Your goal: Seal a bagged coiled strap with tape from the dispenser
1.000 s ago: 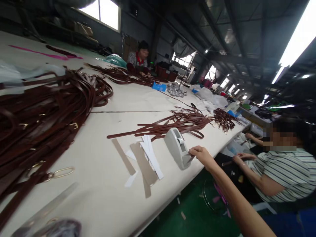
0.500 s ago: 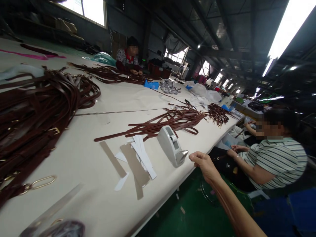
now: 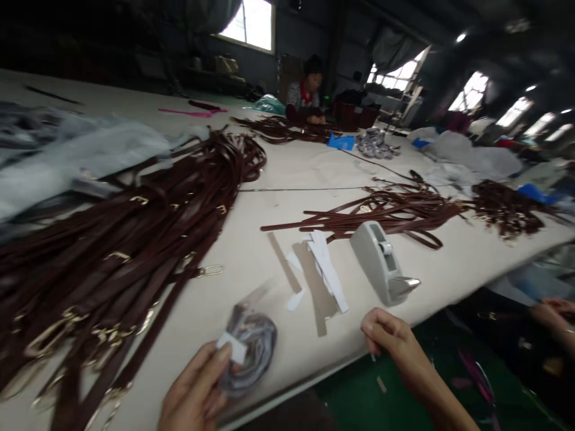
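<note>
My left hand (image 3: 197, 383) pinches a coiled strap (image 3: 251, 350) that appears wrapped in clear plastic. Under my thumb lies a small white paper piece (image 3: 232, 347). My right hand (image 3: 390, 335) is closed in a pinch at the table's front edge; what its fingertips hold, if anything, is too small to make out. Just beyond it stands a grey tape dispenser (image 3: 375, 263) with a shiny metal tip. Between the two hands, white paper strips (image 3: 327, 269) lie beside a brown-grey strip (image 3: 312, 287).
A big heap of brown leather straps (image 3: 175, 221) with gold buckles covers the left side. More brown straps (image 3: 395, 212) lie behind the dispenser. Clear plastic bags (image 3: 81, 161) rest at far left. One person (image 3: 308, 96) sits across the table; another's hand (image 3: 552, 317) shows at right.
The view has swung left. My left hand has come into sight with the wrapped coil. My right hand has moved from the dispenser's tip back to the table's front edge.
</note>
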Demonstrator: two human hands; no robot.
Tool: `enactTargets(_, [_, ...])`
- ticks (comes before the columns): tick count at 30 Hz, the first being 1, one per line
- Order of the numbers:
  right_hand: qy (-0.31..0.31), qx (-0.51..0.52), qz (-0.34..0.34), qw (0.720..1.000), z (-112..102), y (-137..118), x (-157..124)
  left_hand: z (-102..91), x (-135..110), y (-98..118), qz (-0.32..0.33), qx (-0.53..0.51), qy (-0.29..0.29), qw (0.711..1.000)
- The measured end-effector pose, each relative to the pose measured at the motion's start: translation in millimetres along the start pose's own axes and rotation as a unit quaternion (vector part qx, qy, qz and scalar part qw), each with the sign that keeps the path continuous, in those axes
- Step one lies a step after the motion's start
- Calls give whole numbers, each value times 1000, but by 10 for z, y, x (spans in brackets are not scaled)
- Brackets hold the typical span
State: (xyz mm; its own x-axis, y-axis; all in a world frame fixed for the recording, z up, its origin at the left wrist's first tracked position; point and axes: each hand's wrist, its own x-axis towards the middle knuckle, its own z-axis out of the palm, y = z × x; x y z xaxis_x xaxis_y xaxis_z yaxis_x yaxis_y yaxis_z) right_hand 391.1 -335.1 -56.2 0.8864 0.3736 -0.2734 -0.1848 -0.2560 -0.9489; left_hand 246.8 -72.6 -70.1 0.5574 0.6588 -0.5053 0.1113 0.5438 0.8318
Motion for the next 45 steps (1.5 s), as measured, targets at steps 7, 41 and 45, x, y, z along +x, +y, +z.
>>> enactTargets(7, [-268,90,-33,959,1211,-342,-73,-21,-237,8,34,26,10,999])
enactTargets(41, [-258,74,-42,962,1913,-270,-105,-269,-367,-51,138,12,3,990])
enactTargets(45, [-241,65,-41,968,1935,-223,-135,-298,-371,-116,134,22,6,991])
